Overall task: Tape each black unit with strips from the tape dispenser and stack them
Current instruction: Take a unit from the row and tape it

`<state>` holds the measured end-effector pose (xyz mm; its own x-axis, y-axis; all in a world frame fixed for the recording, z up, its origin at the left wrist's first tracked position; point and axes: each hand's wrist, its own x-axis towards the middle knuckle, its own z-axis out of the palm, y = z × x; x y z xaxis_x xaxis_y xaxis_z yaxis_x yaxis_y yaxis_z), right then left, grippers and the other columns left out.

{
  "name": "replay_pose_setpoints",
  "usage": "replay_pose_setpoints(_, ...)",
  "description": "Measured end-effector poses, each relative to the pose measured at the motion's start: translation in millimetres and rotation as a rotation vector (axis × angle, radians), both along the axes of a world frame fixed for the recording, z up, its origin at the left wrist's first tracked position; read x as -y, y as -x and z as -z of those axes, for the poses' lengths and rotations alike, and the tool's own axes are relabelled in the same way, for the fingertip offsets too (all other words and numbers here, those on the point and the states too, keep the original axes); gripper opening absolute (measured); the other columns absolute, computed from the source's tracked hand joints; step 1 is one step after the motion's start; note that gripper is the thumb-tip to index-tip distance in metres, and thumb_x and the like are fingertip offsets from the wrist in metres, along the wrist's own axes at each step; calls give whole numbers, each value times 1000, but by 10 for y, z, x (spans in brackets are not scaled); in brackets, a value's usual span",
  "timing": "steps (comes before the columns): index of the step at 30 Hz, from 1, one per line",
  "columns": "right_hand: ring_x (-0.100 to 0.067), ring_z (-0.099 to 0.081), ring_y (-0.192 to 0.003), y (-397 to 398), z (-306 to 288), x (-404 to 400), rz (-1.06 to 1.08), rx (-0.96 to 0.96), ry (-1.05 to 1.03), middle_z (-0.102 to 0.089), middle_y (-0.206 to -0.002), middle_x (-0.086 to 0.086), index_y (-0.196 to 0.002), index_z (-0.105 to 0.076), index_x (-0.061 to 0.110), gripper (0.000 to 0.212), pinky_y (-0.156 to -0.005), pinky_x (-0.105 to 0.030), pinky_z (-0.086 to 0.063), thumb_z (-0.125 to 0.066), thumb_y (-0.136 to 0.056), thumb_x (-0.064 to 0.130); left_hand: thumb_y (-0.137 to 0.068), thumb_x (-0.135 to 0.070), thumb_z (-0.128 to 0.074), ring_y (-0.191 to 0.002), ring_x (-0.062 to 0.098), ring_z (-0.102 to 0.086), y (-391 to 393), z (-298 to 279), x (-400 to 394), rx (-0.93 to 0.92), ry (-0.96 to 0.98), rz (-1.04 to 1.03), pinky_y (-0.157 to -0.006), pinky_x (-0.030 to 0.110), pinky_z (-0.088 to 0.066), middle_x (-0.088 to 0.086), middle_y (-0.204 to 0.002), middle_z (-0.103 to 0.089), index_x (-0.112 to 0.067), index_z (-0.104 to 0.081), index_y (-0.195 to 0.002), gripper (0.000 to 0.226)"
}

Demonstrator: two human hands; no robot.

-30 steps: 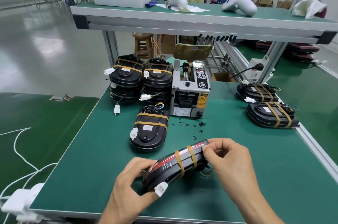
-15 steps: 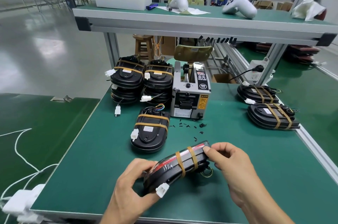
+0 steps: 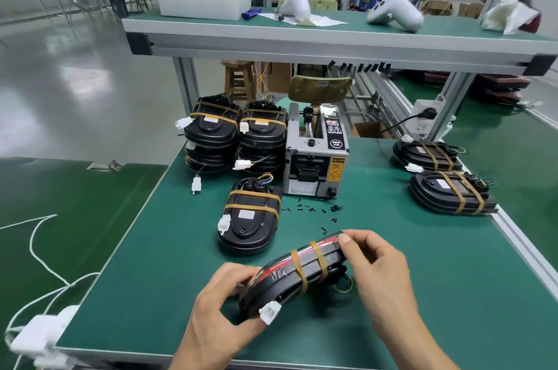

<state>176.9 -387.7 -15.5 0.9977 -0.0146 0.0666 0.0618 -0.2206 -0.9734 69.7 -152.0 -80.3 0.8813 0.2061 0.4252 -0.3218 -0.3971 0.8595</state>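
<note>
A: Status, left to right. Rear left of the worktop point(image 3: 392, 294): two stacks of taped units point(image 3: 235, 135), side by side, each unit on top showing two tan bands.

B: Count per stack?

A: Several each; exact number not readable. Next, a single taped unit point(image 3: 249, 220) lies flat in front of the stacks, apart from them. Judged not yet stacked.

B: Dispenser?

A: Tape dispenser point(image 3: 315, 155) stands centre rear, just beside the right stack. Whether a cut strip waits at its mouth, I cannot tell.

B: Unit in hand?

A: Held unit point(image 3: 297, 276) is near the front edge, tilted on its side, already carrying two bands. Left hand point(image 3: 222, 306) grips its near end; right hand point(image 3: 379, 271) pinches the far end at the top edge. Probably pressing tape down.

B: Right side?

A: Two more banded units point(image 3: 447, 179) lie at the right edge, overlapping. Remaining, by my reading: stack the loose ones.
</note>
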Motion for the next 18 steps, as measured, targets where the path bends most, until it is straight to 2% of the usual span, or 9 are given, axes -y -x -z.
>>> replay_pose_setpoints(2, 4, -70, -84, 5, 68, 20, 38, -24, -46, -78, -87, 14, -91, -80, 37, 22, -75, -24, -48, -62, -100, 30, -77, -37, -89, -102, 27, -72, 1, -1, -10, -2, 3, -3, -85, 34, -62, 1, -115, -70, -28, -74, -123, 49)
replay_pose_setpoints(3, 3, -71, -91, 20, 101, 30, 40, -61, -95, -79, -92, 15, -92, -81, 35, 26, -81, -25, -49, -58, -102, 30, -77, -38, -88, -101, 27, -72, 3, -6, -9, -4, 11, -2, -84, 35, -62, 1, -115, -70, -28, -74, -123, 48)
replay_pose_setpoints(5, 2, -70, -105, 68, 172, 44, -5, -113, -174, -79, -105, 16, -100, -83, 34, 28, -97, -30, -49, -56, -104, 41, -79, -38, -87, -100, 27, -72, 4, -34, -1, -6, 30, -7, -84, 34, -62, 1, -114, -71, -27, -74, -123, 47)
replay_pose_setpoints(7, 3, -67, -115, 107, 227, 46, -63, -109, -206, -77, -115, 18, -109, -80, 40, 34, -105, -31, -45, -51, -98, 54, -81, -39, -85, -100, 27, -72, 8, -52, 11, -33, 45, -17, -84, 32, -61, 2, -114, -71, -27, -73, -124, 46)
replay_pose_setpoints(9, 3, -64, -121, 121, 238, 23, -118, -91, -206, -75, -120, 20, -113, -77, 47, 39, -107, -31, -42, -47, -95, 64, -82, -42, -84, -101, 28, -73, 19, -57, 15, -53, 63, -30, -86, 30, -59, 4, -114, -72, -28, -73, -124, 46)
replay_pose_setpoints(12, -1, -63, -125, 78, 233, 1, -214, -100, -230, -74, -124, 16, -117, -75, 49, 46, -109, -31, -41, -46, -93, 75, -83, -49, -80, -105, 26, -73, 37, -90, 30, -70, 116, -61, -90, 28, -59, 4, -117, -73, -35, -73, -126, 46)
replay_pose_setpoints(15, -3, -63, -127, 9, 272, 58, -258, -95, -242, -73, -127, 14, -120, -74, 45, 55, -110, -33, -39, -43, -90, 79, -83, -49, -78, -113, 14, -75, 47, -107, 65, -86, 195, -96, -94, 18, -56, -3, -123, -77, -44, -72, -127, 45)
replay_pose_setpoints(18, -11, -60, -133, -14, 341, 116, -337, -113, -312, -70, -135, 5, -131, -72, 34, 65, -113, -38, -37, -42, -93, 78, -83, -38, -79, -112, 13, -75, 52, -98, 60, -105, 264, -118, -94, 14, -55, -6, -119, -79, -50, -72, -123, 42)
